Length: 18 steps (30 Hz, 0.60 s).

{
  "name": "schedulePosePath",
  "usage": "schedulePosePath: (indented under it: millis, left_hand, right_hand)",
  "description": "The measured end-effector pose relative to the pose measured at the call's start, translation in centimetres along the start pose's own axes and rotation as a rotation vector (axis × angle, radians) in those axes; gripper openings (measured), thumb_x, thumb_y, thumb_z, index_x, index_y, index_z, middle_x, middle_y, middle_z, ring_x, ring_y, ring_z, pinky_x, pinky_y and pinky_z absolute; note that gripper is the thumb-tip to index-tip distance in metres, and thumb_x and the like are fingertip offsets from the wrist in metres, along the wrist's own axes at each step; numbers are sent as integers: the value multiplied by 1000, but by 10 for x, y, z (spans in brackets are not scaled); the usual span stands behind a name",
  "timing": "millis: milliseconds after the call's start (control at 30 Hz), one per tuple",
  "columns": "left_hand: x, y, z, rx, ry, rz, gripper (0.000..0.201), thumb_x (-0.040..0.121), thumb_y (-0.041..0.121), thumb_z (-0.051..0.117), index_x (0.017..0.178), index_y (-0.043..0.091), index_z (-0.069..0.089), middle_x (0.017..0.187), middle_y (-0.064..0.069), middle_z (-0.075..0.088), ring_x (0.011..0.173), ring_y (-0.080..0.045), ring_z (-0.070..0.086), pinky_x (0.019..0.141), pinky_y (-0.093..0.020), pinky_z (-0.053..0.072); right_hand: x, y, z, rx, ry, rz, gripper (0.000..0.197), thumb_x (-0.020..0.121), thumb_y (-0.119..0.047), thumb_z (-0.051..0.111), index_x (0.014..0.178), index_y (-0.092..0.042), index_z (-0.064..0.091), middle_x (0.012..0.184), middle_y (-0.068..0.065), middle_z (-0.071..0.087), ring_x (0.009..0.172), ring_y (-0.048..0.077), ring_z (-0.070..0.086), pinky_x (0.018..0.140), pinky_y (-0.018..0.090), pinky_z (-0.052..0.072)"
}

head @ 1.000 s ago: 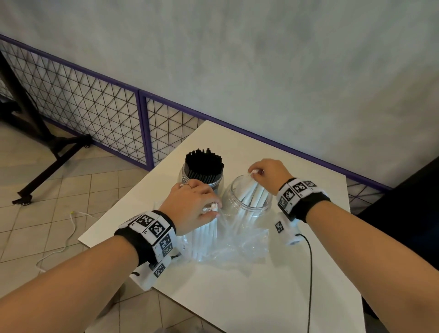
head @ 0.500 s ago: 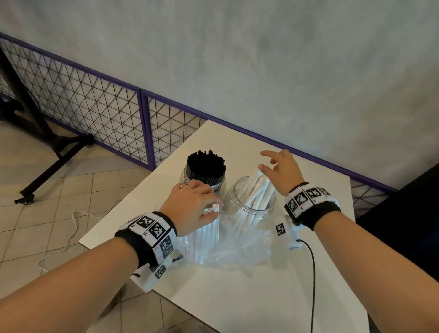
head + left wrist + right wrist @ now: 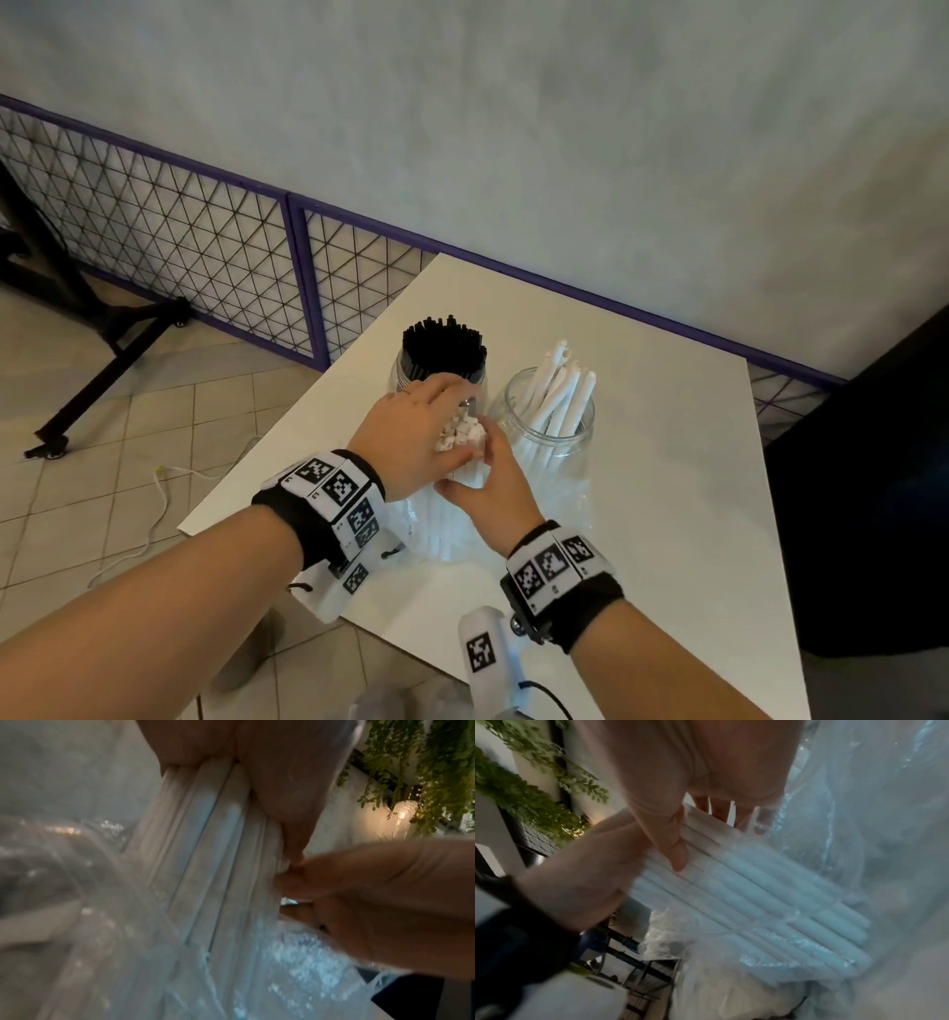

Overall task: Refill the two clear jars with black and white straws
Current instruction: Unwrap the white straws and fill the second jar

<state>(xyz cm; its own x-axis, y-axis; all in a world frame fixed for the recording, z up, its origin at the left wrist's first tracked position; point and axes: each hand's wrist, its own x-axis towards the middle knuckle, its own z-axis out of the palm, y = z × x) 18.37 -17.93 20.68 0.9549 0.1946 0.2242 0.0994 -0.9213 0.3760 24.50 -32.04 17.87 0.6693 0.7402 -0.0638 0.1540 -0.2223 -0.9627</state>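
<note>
From my head view, my left hand [image 3: 411, 442] curls over the top of a bundle of white straws [image 3: 459, 437] standing in a crinkled clear plastic bag [image 3: 565, 493] on the white tabletop [image 3: 667, 514]; my right hand [image 3: 493, 493] comes in just beside it, fingers wrapped against the bundle's near side. Behind my hands stand the two clear jars — the left jar [image 3: 405, 372] packed full of black straws [image 3: 444, 342], the right jar [image 3: 549, 416] holding only a few white straws [image 3: 560, 390] that lean toward its far rim. The jars sit just beside each other, near the purple-framed wire fence [image 3: 205, 246] along the grey wall. From my left wrist view, my left fingers [image 3: 282, 791] close round the bundle [image 3: 205, 862] near its upper end, and my right hand [image 3: 372, 902] presses in from the side, touching the straws, with bag film [image 3: 295, 963] blurred below. From my right wrist view, my right thumb [image 3: 672, 841] lies across the straws [image 3: 757, 892] while my other fingers [image 3: 718, 809] curl behind them — a pinch on part of the bundle — and my left hand [image 3: 590, 878] grips the same bundle just beside, the straws' lower ends lying inside the bag [image 3: 859, 841].
</note>
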Motion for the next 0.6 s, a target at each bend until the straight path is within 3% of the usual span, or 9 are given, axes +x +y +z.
schedulePosePath:
  millis: [67,133,233,300,367,433,500,533,600]
  left_hand:
    - [-1,-4,-8,-62,-90,-27,66,83,51,61,139,25,39,141,6,43,123,-16,46,100,-30,38]
    - [-3,-11,-16,-3,-168,-11,68,80,61,56,139,31,40,142,12,43,126,-15,45,103,-33,36]
    - [-12,-22,-22,161,-206,30,70,74,75,33,136,44,37,142,21,42,123,-12,47,100,-37,36]
    - [-18,-26,-21,63,-174,48,65,76,69,36,135,43,41,137,20,47,117,-12,51,97,-36,41]
    - [-22,-26,-15,-73,-115,83,57,79,60,44,130,37,48,129,16,54,110,-12,52,93,-31,42]
    - [-24,-27,-9,-129,-58,103,49,80,54,48,123,32,55,121,13,57,105,-13,53,91,-28,41]
    - [-24,-28,-5,-137,-29,104,44,81,53,48,117,30,59,115,13,59,100,-15,54,89,-32,44]
    - [-24,-29,-4,-139,-14,103,43,81,52,48,115,30,60,114,13,59,99,-15,54,88,-35,45]
    - [-23,-32,-2,-141,-9,104,42,79,53,49,114,32,60,113,14,58,100,-15,54,88,-37,46]
  right_hand:
    - [1,4,2,-4,52,14,57,75,-13,78,117,-33,45,111,-19,54,96,-16,50,76,1,38]
    - [5,11,2,-17,83,54,52,69,-23,83,112,-28,55,111,-8,62,98,-2,57,81,13,44]
    - [13,26,4,-60,82,106,70,47,-52,89,108,-32,60,111,2,64,100,15,64,87,39,54]
    - [29,58,3,-110,44,108,85,38,-66,85,113,-37,58,113,4,61,104,21,62,88,43,54]
    - [38,67,1,-172,14,105,84,38,-70,83,112,-37,59,112,2,62,105,22,61,89,44,53]
    - [25,30,-1,-153,2,105,69,47,-54,89,106,-30,64,109,3,66,102,20,64,89,42,54]
    - [12,2,-6,-67,-4,98,36,64,-15,87,92,-21,66,95,0,70,90,9,67,83,27,55]
    - [9,-2,-10,-34,-7,103,32,68,-2,82,87,-21,64,87,-4,69,82,3,66,76,19,53]
    - [3,-6,-14,10,-5,86,36,69,4,79,84,-22,60,81,-10,66,73,-5,63,70,15,49]
